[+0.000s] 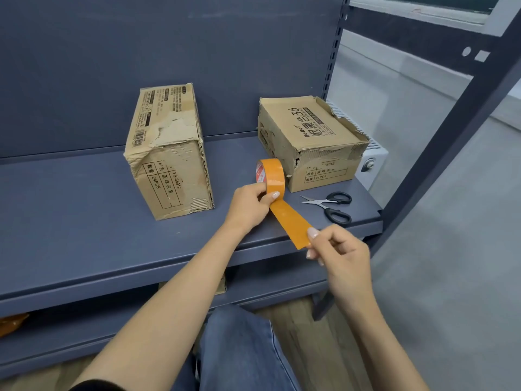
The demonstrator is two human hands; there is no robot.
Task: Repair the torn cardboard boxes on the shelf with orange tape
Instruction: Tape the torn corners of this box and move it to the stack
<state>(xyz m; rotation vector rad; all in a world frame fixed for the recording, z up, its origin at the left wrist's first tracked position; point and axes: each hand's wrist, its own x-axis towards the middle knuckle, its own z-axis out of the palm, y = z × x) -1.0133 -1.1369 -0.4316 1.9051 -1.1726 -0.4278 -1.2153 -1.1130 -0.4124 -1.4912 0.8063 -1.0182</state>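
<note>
Both hands are on the tape. Nearest me, the right hand (338,249) pinches the free end of the orange strip (290,221) between thumb and forefinger, out over the front edge of the shelf (84,221). Up and to its left, the left hand (251,206) grips the tape roll (272,174), fingers curled round it, thumb pressed where the strip peels off. Between the two hands the strip runs taut, its long axis slanting from the roll down and rightward toward the right hand.

Just beyond the right hand lie black-handled scissors (331,206), blades open and pointing left toward the strip; the right hand is plainly the closer one for reaching them, I'd say.

Farther back, right behind the roll, sits the right box (310,136), its torn front edge facing the hands. Off to the left of the left hand stands the left box (166,153), long axis running away toward the back panel, ragged tear on top.
</note>
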